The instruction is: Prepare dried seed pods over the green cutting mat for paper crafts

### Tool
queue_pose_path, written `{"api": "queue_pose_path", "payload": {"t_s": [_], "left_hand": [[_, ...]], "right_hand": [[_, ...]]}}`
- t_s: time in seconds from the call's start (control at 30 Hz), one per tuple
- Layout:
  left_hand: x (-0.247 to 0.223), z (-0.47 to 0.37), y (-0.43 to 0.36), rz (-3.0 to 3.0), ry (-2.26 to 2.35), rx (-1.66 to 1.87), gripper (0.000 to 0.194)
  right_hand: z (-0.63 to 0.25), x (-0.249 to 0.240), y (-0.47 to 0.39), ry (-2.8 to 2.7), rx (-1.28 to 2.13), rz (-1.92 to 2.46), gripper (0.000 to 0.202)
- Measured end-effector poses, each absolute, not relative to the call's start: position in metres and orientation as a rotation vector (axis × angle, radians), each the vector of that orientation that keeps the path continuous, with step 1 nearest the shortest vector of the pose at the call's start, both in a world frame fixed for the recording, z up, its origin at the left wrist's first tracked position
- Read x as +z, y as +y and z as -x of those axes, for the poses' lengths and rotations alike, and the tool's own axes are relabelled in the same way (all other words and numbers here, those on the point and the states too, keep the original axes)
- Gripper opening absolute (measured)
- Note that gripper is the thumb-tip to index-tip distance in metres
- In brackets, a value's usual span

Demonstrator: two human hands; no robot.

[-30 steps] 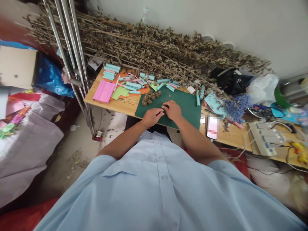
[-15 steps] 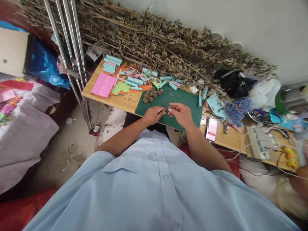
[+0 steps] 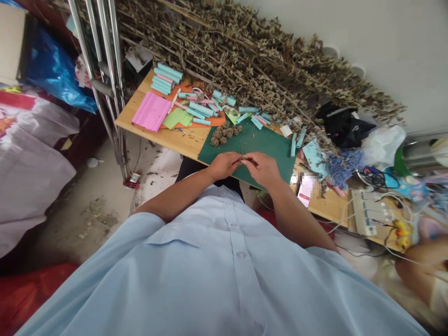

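My left hand (image 3: pixel 226 165) and my right hand (image 3: pixel 264 170) meet over the front part of a green mat (image 3: pixel 276 151), fingertips pinched together. A small brownish-green clump of dried leaf (image 3: pixel 246 159) shows between them, mostly covered by the fingers. Behind my hands on the mat sits a group of round, brown balls of dried plant matter (image 3: pixel 222 134). Loose crumbs lie on the mat close by.
Blue and pink paper rolls (image 3: pixel 201 109), a pink paper sheet (image 3: pixel 151 112) and green slips lie left on the wooden table (image 3: pixel 189 145). Dried leafy stalks (image 3: pixel 245 60) line the back. Right are a phone (image 3: pixel 305 190), blue yarn (image 3: pixel 345 168), a power strip (image 3: pixel 366 212) and another person's arm (image 3: pixel 416 266).
My right hand has moved left to meet my left hand at the fingertips. The view has shifted slightly, and more of the other person's arm shows at the right.
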State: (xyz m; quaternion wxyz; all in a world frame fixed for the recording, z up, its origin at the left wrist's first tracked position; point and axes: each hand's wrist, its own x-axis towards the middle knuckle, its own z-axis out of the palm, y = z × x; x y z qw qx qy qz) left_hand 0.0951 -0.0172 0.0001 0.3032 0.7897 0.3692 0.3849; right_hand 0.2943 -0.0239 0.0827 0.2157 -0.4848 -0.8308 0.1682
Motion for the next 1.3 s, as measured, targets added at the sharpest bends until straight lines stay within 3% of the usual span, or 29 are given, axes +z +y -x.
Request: {"api": "queue_pose_path", "payload": {"t_s": [0.37, 1.3], "left_hand": [[-0.002, -0.097, -0.018, -2.108, 0.954, 1.068, 0.033], [-0.011, -0.102, -0.016, -2.163, 0.903, 1.146, 0.034]], "right_hand": [[-0.299, 0.094, -0.022, -2.503, 0.457, 1.202, 0.019], [-0.270, 0.138, 0.003, -2.908, 0.452, 1.462, 0.020]]}}
